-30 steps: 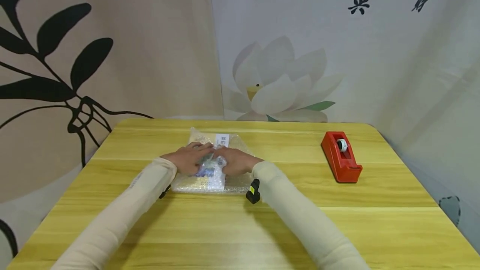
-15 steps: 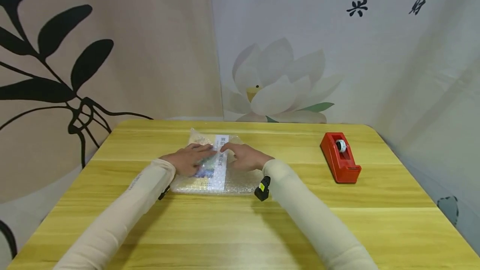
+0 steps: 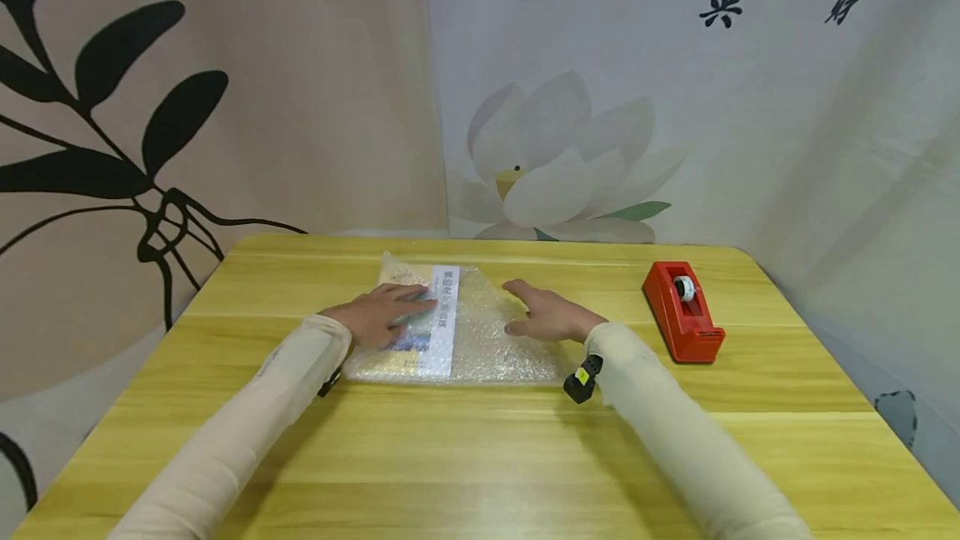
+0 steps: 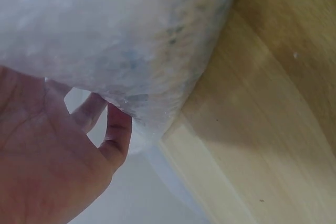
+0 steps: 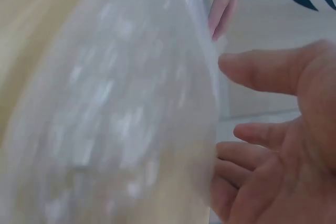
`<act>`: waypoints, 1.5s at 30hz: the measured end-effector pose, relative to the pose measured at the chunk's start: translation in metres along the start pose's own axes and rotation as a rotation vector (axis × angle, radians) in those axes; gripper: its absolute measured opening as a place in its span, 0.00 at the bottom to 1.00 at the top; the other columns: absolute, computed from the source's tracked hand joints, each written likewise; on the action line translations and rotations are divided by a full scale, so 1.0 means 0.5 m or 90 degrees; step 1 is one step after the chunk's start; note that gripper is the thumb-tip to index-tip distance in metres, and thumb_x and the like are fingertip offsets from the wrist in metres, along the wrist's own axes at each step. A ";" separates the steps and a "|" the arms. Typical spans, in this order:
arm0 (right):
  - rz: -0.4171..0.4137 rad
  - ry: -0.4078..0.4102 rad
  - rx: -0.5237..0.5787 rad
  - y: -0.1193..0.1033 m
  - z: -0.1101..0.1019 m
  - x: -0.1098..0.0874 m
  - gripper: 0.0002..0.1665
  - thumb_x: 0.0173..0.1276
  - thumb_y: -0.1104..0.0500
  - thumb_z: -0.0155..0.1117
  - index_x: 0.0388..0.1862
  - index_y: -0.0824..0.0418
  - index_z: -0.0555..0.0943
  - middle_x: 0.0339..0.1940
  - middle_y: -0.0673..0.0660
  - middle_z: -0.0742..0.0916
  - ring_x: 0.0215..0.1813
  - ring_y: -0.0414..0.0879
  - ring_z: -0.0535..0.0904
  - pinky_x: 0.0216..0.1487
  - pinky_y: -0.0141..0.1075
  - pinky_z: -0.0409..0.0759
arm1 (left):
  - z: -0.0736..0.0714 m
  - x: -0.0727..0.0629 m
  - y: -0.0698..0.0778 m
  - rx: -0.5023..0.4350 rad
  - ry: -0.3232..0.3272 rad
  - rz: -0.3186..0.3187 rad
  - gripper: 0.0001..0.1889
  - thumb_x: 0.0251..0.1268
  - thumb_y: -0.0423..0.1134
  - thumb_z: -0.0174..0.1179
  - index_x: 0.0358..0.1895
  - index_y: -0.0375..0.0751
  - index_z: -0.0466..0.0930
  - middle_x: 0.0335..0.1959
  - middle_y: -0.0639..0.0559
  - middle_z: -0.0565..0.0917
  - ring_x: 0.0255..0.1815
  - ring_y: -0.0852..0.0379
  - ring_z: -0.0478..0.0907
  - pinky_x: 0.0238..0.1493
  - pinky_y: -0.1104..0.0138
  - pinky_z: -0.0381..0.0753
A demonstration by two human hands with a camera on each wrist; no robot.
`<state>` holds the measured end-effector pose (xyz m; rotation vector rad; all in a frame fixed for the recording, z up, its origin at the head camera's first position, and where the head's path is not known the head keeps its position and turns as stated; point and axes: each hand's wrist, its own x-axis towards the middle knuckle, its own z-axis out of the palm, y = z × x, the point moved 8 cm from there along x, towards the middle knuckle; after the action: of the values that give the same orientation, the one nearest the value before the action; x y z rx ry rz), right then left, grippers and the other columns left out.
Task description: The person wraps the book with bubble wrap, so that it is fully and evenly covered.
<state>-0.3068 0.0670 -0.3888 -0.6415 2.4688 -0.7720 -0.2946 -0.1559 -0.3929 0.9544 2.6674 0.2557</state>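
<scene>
Printed cloth [image 3: 337, 107] hangs behind the counter [image 3: 480, 457], where wrap [image 3: 487, 352] covers a book [image 3: 444, 327] near the far edge, slightly left of middle, and a red dispenser [image 3: 686, 319] stands towards the far right corner. On the wrap the left hand [image 3: 377, 317] rests with fingers spread; the right hand [image 3: 552, 315], also spread, is at the wrap's slack right side, contact unclear. If the left hand eased off, that slack could spring up; a dragging right hand might skew the book.

I wear long cream sleeves [image 3: 690, 432], a faint grey marking [image 3: 270, 362] behind my left hand [image 3: 381, 315], a black yellow-patched device [image 3: 577, 390] behind my right hand [image 3: 553, 317].
</scene>
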 end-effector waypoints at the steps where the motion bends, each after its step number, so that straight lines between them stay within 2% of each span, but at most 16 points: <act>1: 0.004 0.000 0.010 0.008 -0.003 -0.005 0.46 0.75 0.52 0.59 0.83 0.60 0.48 0.84 0.63 0.58 0.78 0.65 0.64 0.76 0.57 0.65 | 0.000 0.001 0.000 -0.002 -0.001 -0.001 0.30 0.76 0.33 0.48 0.79 0.45 0.58 0.82 0.37 0.53 0.81 0.30 0.49 0.77 0.35 0.54; 5: 0.006 0.006 0.052 0.034 -0.010 -0.017 0.43 0.76 0.54 0.59 0.81 0.63 0.51 0.83 0.65 0.59 0.81 0.64 0.59 0.78 0.57 0.62 | 0.001 0.001 -0.002 0.001 -0.003 -0.005 0.30 0.76 0.32 0.49 0.79 0.45 0.59 0.82 0.38 0.54 0.81 0.30 0.49 0.77 0.35 0.54; 10: -0.007 0.027 0.100 0.046 -0.013 -0.027 0.37 0.75 0.56 0.60 0.77 0.65 0.59 0.77 0.68 0.68 0.76 0.64 0.68 0.73 0.54 0.71 | 0.001 0.000 -0.002 -0.007 -0.002 -0.007 0.30 0.76 0.32 0.48 0.79 0.46 0.59 0.82 0.38 0.53 0.80 0.30 0.49 0.76 0.35 0.55; 16: -0.014 0.021 0.109 0.044 -0.007 -0.040 0.35 0.75 0.55 0.61 0.75 0.64 0.63 0.71 0.67 0.75 0.70 0.62 0.75 0.68 0.53 0.77 | 0.000 0.000 -0.003 -0.015 -0.004 -0.016 0.30 0.76 0.32 0.49 0.79 0.47 0.58 0.82 0.39 0.53 0.80 0.31 0.49 0.76 0.35 0.55; 20: 0.014 -0.004 0.135 0.049 0.003 -0.047 0.36 0.74 0.53 0.61 0.76 0.60 0.62 0.69 0.66 0.77 0.68 0.59 0.76 0.64 0.50 0.80 | 0.002 0.001 -0.004 -0.017 -0.007 -0.020 0.30 0.76 0.32 0.48 0.79 0.47 0.58 0.82 0.39 0.53 0.81 0.32 0.49 0.77 0.36 0.54; 25: 0.054 -0.008 0.186 0.061 0.008 -0.054 0.39 0.74 0.52 0.62 0.78 0.57 0.60 0.67 0.64 0.78 0.64 0.54 0.79 0.59 0.45 0.83 | 0.003 0.001 -0.005 -0.020 -0.005 -0.024 0.30 0.76 0.32 0.48 0.79 0.48 0.58 0.82 0.40 0.53 0.81 0.32 0.50 0.77 0.36 0.54; 30: 0.054 -0.029 0.245 0.072 0.016 -0.062 0.39 0.74 0.50 0.61 0.79 0.58 0.60 0.66 0.63 0.80 0.62 0.50 0.80 0.64 0.47 0.80 | 0.005 0.004 -0.006 -0.025 -0.008 -0.024 0.30 0.76 0.33 0.48 0.79 0.48 0.58 0.82 0.40 0.53 0.81 0.32 0.49 0.77 0.36 0.54; 35: 0.033 -0.045 0.293 0.083 0.026 -0.072 0.35 0.77 0.47 0.57 0.76 0.60 0.65 0.70 0.63 0.77 0.70 0.55 0.74 0.74 0.54 0.70 | 0.005 0.006 -0.005 -0.035 -0.010 -0.023 0.30 0.77 0.33 0.48 0.79 0.48 0.58 0.82 0.40 0.52 0.81 0.31 0.48 0.77 0.35 0.53; 37: 0.028 -0.040 0.327 0.088 0.028 -0.080 0.35 0.78 0.45 0.54 0.76 0.62 0.66 0.73 0.64 0.74 0.74 0.57 0.70 0.76 0.56 0.65 | 0.005 0.007 -0.005 -0.034 -0.010 -0.020 0.30 0.77 0.33 0.48 0.79 0.48 0.57 0.82 0.40 0.52 0.81 0.31 0.48 0.77 0.35 0.52; 40: 0.007 -0.060 0.405 0.089 0.034 -0.092 0.37 0.80 0.40 0.48 0.76 0.64 0.66 0.72 0.67 0.72 0.69 0.56 0.72 0.69 0.54 0.73 | 0.004 0.009 -0.004 -0.025 -0.007 -0.013 0.30 0.77 0.33 0.47 0.79 0.47 0.57 0.82 0.39 0.52 0.81 0.31 0.48 0.77 0.36 0.52; 43: -0.024 -0.104 0.527 0.085 0.045 -0.102 0.41 0.81 0.36 0.39 0.77 0.66 0.63 0.68 0.62 0.75 0.63 0.49 0.74 0.61 0.51 0.81 | 0.004 0.008 -0.005 -0.021 -0.003 -0.009 0.30 0.77 0.33 0.47 0.79 0.47 0.57 0.82 0.39 0.52 0.81 0.31 0.48 0.78 0.36 0.51; 44: -0.037 -0.126 0.577 0.082 0.050 -0.106 0.43 0.81 0.35 0.36 0.78 0.66 0.61 0.66 0.59 0.75 0.62 0.47 0.75 0.60 0.50 0.82 | 0.004 0.008 -0.006 -0.021 -0.002 -0.009 0.30 0.77 0.33 0.47 0.79 0.47 0.58 0.82 0.39 0.52 0.81 0.31 0.48 0.78 0.36 0.51; 45: -0.055 -0.147 0.624 0.078 0.054 -0.111 0.44 0.81 0.34 0.33 0.79 0.66 0.58 0.67 0.55 0.74 0.63 0.46 0.75 0.64 0.51 0.80 | 0.003 0.007 -0.006 -0.023 -0.002 -0.010 0.30 0.77 0.33 0.47 0.79 0.47 0.58 0.82 0.39 0.52 0.81 0.31 0.48 0.78 0.35 0.51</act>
<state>-0.2600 0.1156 -0.4164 -0.4097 1.5648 -1.6491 -0.2985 -0.1556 -0.3961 0.9227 2.6571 0.2976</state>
